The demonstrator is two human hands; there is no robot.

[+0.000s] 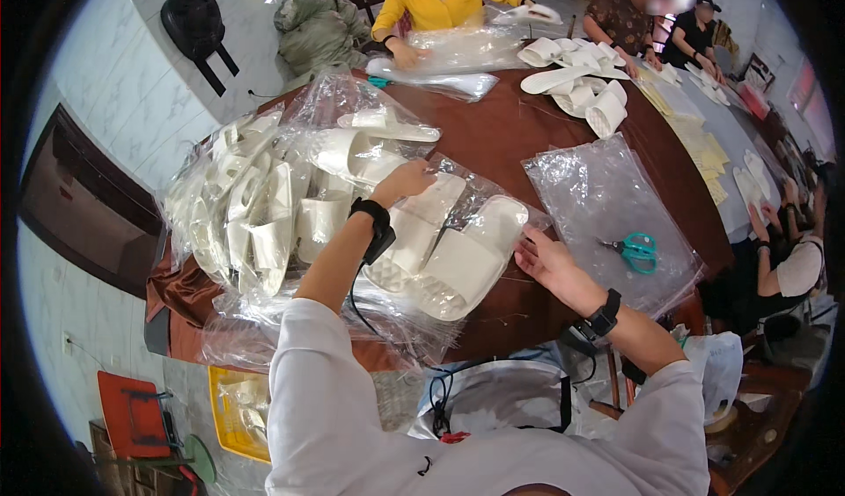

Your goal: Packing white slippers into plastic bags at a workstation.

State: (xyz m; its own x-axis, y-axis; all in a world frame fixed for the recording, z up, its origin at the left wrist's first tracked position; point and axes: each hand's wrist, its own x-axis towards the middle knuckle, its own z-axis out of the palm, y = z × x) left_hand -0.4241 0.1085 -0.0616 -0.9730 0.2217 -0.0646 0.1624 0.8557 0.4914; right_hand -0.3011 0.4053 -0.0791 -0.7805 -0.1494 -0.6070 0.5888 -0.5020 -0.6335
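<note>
A pair of white slippers (473, 254) lies side by side in a clear plastic bag (533, 220) in front of me. My left hand (405, 182) is closed at the bag's far left edge, its fingertips partly hidden by the hand itself. At the right edge, my right hand (547, 265) has its palm turned up and its fingers bent against the plastic beside a slipper. Left of this pair, a large heap of bagged white slippers (268, 210) leans together. More flat clear bags (290, 315) lie under it along the near edge.
Teal-handled scissors (635, 252) rest on a stack of clear bags (590, 188) to the right. Loose white slippers (585, 91) are piled across the brown-covered table (502, 131). Several people work around it, one in a yellow top (444, 3). A yellow crate (231, 417) stands below left.
</note>
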